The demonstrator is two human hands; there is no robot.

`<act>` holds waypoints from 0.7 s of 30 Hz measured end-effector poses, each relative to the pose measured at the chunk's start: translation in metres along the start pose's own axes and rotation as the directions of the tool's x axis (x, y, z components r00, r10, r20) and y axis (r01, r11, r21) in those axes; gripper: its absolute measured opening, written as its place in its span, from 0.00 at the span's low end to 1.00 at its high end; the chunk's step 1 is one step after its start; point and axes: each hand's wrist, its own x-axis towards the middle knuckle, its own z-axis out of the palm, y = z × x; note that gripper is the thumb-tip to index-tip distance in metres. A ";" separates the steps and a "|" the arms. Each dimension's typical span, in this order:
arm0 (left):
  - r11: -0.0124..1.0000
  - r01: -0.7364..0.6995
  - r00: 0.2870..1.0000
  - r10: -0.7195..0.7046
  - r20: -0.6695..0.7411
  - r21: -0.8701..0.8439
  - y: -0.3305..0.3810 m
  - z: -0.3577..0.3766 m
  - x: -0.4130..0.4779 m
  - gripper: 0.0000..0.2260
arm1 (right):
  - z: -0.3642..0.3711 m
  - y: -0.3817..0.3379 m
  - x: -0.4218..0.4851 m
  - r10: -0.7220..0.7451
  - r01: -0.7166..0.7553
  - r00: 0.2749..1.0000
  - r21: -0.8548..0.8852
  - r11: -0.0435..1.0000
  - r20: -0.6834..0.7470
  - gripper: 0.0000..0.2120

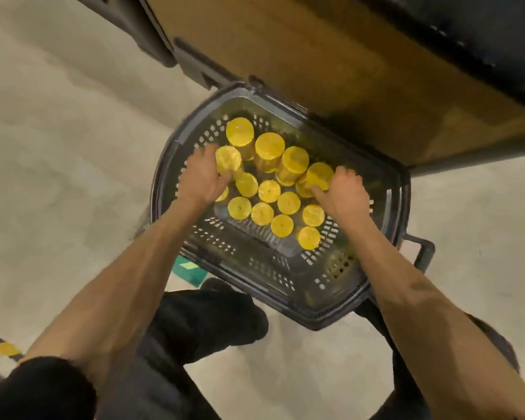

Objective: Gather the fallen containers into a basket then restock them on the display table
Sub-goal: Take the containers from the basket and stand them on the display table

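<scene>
A dark perforated plastic basket (267,277) stands on the floor below me, holding several yellow-lidded containers (269,190) upright. Both my hands reach into it. My left hand (200,177) curls round a yellow-lidded container (228,159) at the basket's left side. My right hand (343,192) grips another yellow-lidded container (319,175) at the right side. A row of taller-standing containers (269,144) runs between the two hands, with lower ones in front.
A brown display table (315,56) with a dark edge hangs over the basket's far side. The basket's handle (423,253) sticks out to the right. My dark trousers and shoe (212,322) are just behind the basket. Pale floor lies all around.
</scene>
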 end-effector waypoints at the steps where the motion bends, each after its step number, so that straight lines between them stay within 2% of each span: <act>1: 1.000 0.006 1.000 -0.006 -0.015 -0.004 -0.004 0.009 0.007 0.29 | 0.010 0.000 0.006 0.022 -0.022 1.000 0.017 1.000 -0.015 0.30; 8: 1.000 -0.023 0.998 0.022 -0.067 -0.007 -0.013 0.059 0.038 0.35 | 0.062 0.003 0.038 0.083 -0.079 0.991 0.039 0.996 -0.104 0.29; 12: 0.999 -0.005 0.987 0.010 -0.158 0.032 -0.015 0.068 0.043 0.32 | 0.075 0.001 0.044 0.128 -0.113 0.976 0.091 0.989 -0.178 0.32; 16: 0.999 0.018 0.983 -0.011 -0.181 0.039 -0.017 0.061 0.034 0.31 | 0.069 0.003 0.033 0.128 -0.101 0.973 0.143 0.985 -0.193 0.34; 21: 0.999 -0.037 0.977 0.037 -0.209 0.001 0.007 0.019 -0.010 0.31 | 0.023 0.005 -0.015 0.132 -0.066 0.966 0.283 0.957 -0.222 0.36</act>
